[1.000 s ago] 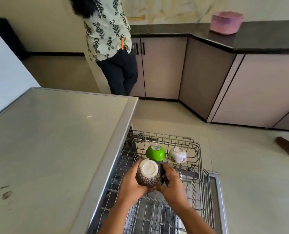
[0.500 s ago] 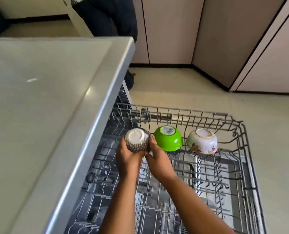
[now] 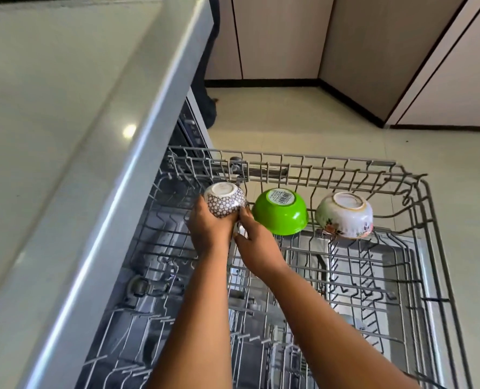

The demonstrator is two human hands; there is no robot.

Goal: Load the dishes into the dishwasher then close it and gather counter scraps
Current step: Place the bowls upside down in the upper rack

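Observation:
A grey wire dishwasher rack [image 3: 418, 192] is pulled out over the open door. At its far edge stand three upturned bowls in a row. My left hand [image 3: 209, 231] grips the leftmost, a patterned brown-and-white bowl [image 3: 224, 202]. My right hand [image 3: 257, 248] touches the same bowl from the right with its fingertips. Beside it sits a green bowl [image 3: 282, 214] with a barcode sticker on its base. A white floral bowl [image 3: 345, 214] stands at the right.
A grey steel counter [image 3: 64, 136] overhangs the rack on the left. Beige cabinets [image 3: 278, 37] line the far wall and the right side. A person's dark trouser leg [image 3: 208, 102] stands by the counter's far corner. The tiled floor [image 3: 303, 122] lies beyond the rack.
Both hands carried the patterned bowl forward and left to the rack's far edge, beside the green bowl. The camera tilted down and came closer.

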